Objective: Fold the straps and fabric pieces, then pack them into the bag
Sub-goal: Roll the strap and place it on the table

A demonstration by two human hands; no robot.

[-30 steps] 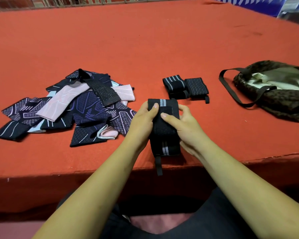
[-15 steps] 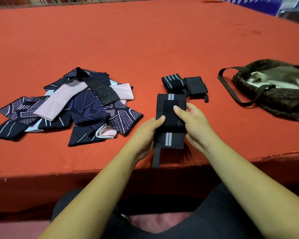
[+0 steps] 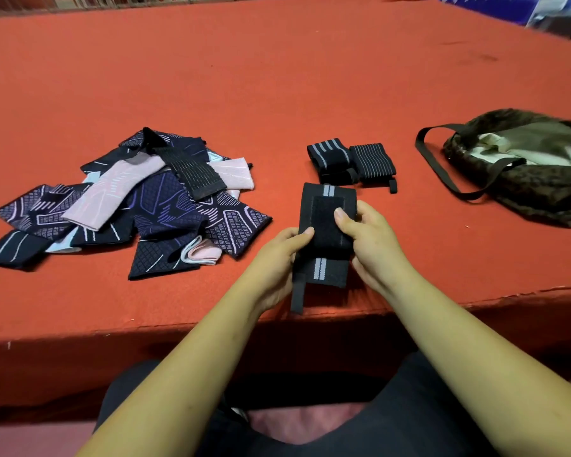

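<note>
Pinching a half-folded black strap [image 3: 325, 232] between our left hand [image 3: 277, 262] and right hand [image 3: 366, 239], thumbs pressed on its top flap, we held it over the near edge of the red desk [image 3: 277, 77]. Two folded straps [image 3: 350, 159] lay just beyond the hands, the heap of fabric pieces [image 3: 139, 206] off to their left, the open bag [image 3: 521, 166] well to their right. We judged the springy elastic likely to unroll if either thumb eased, and its loose tail [image 3: 298, 296], dangling below the left hand, could snag the desk edge.
</note>
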